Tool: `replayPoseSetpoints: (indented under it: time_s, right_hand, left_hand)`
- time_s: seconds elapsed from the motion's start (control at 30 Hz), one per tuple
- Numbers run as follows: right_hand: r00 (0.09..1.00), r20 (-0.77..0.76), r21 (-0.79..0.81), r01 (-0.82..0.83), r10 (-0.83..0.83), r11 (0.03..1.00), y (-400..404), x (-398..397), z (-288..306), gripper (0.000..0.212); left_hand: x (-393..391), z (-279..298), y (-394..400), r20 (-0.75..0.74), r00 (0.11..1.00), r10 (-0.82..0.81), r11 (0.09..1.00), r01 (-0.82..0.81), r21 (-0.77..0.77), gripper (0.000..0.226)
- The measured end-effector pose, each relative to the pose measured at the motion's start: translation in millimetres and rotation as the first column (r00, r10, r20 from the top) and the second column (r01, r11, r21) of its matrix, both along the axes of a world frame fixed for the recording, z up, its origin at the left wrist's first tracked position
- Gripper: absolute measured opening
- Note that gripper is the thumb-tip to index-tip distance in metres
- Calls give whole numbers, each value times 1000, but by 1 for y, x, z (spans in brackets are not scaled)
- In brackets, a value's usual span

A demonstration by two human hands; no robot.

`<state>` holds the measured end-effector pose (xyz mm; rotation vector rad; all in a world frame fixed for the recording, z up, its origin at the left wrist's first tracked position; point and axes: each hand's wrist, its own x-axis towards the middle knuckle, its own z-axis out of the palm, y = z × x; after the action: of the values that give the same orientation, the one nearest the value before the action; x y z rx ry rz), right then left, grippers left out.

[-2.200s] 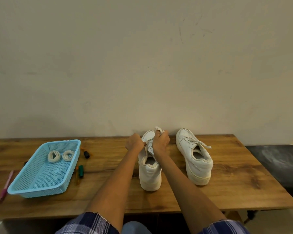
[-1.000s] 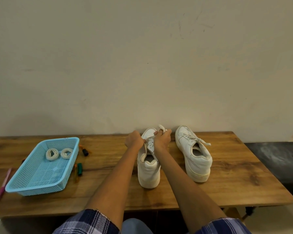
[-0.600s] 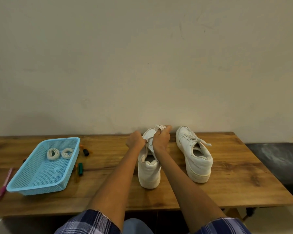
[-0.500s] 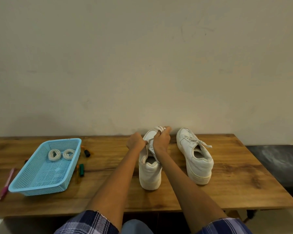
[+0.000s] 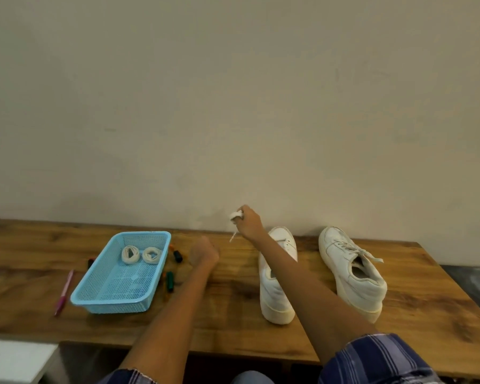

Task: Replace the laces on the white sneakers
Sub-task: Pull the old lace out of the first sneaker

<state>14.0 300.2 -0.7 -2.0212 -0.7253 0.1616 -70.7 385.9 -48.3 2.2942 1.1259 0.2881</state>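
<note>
The right hand [image 5: 249, 223] has pulled the old lace [image 5: 235, 217] clear of the near sneaker [image 5: 275, 286], fingers clamped on it above the surface [image 5: 233, 322], while the left hand [image 5: 204, 253], loosely curled and empty, now reaches toward the blue basket [image 5: 114, 303] holding two coiled new laces [image 5: 140, 254].

The person wore short blue-and-white plaid sleeves [image 5: 372, 358]; both forearms were bare, and bluish trousers [image 5: 251, 377] showed below.
</note>
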Motion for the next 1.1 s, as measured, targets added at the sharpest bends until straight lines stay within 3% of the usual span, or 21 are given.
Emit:
replayPoseSetpoints:
  time_s: [0.13, 0.3, 0.43, 0.6, 0.67, 0.77, 0.8, 0.93, 1.1]
  right_hand:
    - [997, -14, -165, -78, 76, 983, 23, -5, -31, 11]
    - [998, -43, -47, -36, 34, 998, 47, -11, -42, 12]
    - [986, -44, -310, -167, 161, 936, 55, -7, -52, 44]
    - [991, -11, -280, -130, 133, 951, 58, -4, -40, 57]
    - [985, 13, -415, -150, 171, 897, 58, -2, -38, 63]
    - [957, 178, -721, -30, 227, 693, 56, -3, -36, 73]
    - [952, 214, -725, 4, 219, 689, 54, -3, -35, 71]
    - [970, 194, -571, -9, 145, 821, 47, -4, -36, 59]
    - [977, 193, -478, 12, 92, 878, 23, 1, -28, 48]
  left_hand:
    - [-11, -14, 15, -27, 999, 44, 999, -44, -1, 17]
    - [-18, -28, 32, -50, 995, 81, 997, -81, -1, 18]
    - [-22, -29, 39, -47, 996, 76, 997, -76, 14, 18]
    - [-18, -29, 39, 22, 1000, -6, 998, 7, -57, 20]
    - [-16, -30, 36, 36, 999, -32, 997, 35, -75, 21]
    - [-17, -26, 31, 32, 999, -24, 995, 27, -97, 23]
    - [-17, -25, 31, 23, 1000, -13, 995, 15, -95, 24]
    - [-20, -21, 28, -5, 1000, -16, 999, 16, -38, 29]
    - [-18, -3, 14, -51, 998, -21, 1000, 22, 21, 26]
